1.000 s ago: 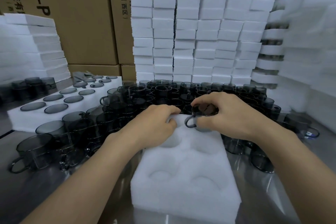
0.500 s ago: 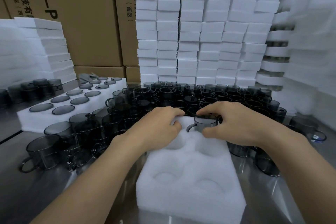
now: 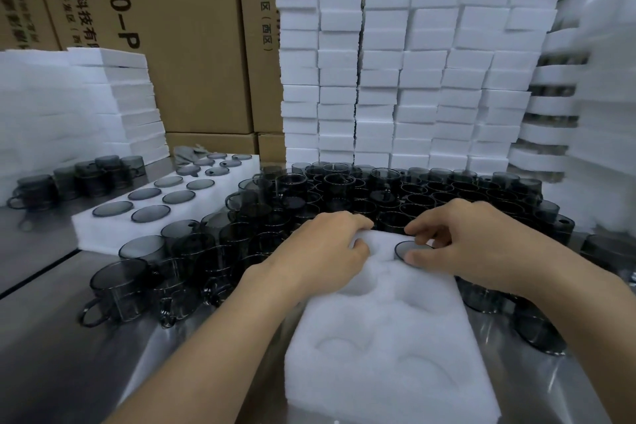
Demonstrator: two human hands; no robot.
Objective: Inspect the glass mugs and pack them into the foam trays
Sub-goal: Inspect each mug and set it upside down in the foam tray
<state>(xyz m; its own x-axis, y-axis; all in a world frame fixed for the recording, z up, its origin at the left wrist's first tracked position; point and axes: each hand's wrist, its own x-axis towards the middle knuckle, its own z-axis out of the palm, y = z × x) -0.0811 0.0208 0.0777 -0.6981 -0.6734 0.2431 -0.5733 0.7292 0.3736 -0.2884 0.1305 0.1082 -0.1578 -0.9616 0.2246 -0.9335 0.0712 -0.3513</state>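
Note:
A white foam tray with round cavities lies on the steel table in front of me. A smoky grey glass mug sits sunk in its far right cavity, only the rim showing. My right hand pinches that rim between thumb and fingers. My left hand grips the tray's far left corner, fingers curled over the edge and thumb on top. The near cavities hold nothing. A dense crowd of grey mugs stands just behind the tray.
A filled foam tray lies at the left, with loose mugs in front of it. More mugs stand right of my tray. Stacked foam trays and cardboard boxes wall the back.
My right hand has lowered the mug from above the tray down into the far right cavity until only the rim shows. My left hand has kept hold of the tray's corner.

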